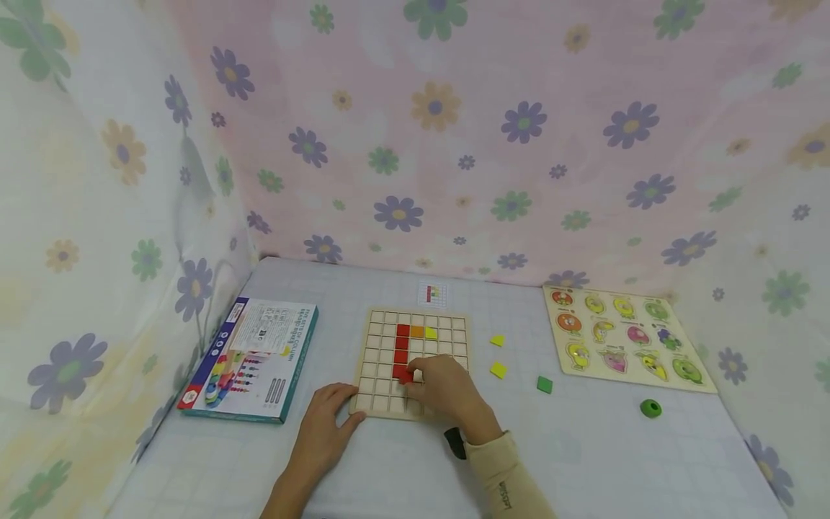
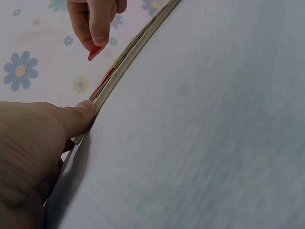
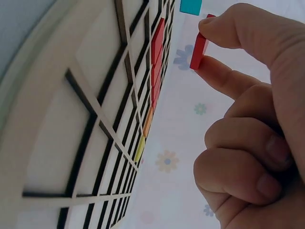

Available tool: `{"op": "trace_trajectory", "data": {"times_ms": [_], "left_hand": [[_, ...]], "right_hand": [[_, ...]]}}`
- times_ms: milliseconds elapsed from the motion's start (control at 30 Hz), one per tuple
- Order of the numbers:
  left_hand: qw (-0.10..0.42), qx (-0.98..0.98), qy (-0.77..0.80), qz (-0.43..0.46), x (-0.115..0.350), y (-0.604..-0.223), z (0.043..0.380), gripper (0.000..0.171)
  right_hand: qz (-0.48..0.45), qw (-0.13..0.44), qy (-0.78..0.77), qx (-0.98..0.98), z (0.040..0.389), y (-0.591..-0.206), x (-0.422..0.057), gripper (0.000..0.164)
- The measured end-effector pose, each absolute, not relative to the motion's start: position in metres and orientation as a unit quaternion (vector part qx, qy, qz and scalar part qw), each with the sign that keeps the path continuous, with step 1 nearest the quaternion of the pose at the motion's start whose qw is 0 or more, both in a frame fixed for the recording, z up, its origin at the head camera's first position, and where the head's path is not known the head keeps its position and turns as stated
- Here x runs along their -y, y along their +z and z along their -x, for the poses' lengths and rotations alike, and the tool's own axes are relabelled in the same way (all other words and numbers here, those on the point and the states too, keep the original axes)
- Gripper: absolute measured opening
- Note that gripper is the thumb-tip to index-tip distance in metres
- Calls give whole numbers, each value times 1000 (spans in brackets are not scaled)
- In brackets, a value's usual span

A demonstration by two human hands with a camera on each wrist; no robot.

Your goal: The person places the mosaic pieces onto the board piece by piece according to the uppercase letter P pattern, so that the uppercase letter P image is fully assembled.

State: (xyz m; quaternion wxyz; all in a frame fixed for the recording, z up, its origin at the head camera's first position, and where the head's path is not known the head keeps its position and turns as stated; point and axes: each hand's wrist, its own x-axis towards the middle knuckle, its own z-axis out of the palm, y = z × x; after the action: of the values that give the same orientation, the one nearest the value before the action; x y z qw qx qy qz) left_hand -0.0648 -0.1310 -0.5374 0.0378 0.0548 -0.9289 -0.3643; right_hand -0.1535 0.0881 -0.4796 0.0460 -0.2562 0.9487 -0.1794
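Note:
My right hand pinches a red square tile on edge between thumb and index finger, apart from the board in the right wrist view; its other fingers are curled. Below it lies a wooden grid board. A column of red tiles sits in the grid, with an orange tile and a cut-cornered yellow tile beside the top one. My left hand grips the board's near left corner, thumb on its edge. Part of the board is hidden under the right hand.
Right of the board lie two yellow pieces and a green square tile. A pattern card lies behind the board. A toy box stands left; a fruit puzzle board and a green round piece lie right.

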Motion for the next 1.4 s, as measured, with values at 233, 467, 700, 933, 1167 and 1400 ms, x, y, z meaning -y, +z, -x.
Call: {"op": "trace_trajectory", "data": {"times_ms": [233, 467, 700, 933, 1167, 1400], "left_hand": [[42, 928, -367, -52, 131, -536, 65, 47], [43, 928, -367, -44, 131, -535, 66, 45], [31, 928, -367, -55, 132, -534, 63, 46], [45, 930, -361, -51, 132, -535, 63, 46], [40, 927, -369, -50, 132, -536, 64, 46], [33, 927, -369, -53, 132, -536, 65, 48]], "right_hand": [[260, 67, -160, -950, 150, -481, -79, 25], [270, 71, -152, -948, 148, -490, -72, 4], [287, 48, -134, -947, 144, -495, -66, 26], [287, 44, -129, -948, 145, -492, -66, 22], [283, 50, -132, -949, 144, -489, -67, 15], [281, 57, -142, -947, 144, -486, -69, 16]]}}
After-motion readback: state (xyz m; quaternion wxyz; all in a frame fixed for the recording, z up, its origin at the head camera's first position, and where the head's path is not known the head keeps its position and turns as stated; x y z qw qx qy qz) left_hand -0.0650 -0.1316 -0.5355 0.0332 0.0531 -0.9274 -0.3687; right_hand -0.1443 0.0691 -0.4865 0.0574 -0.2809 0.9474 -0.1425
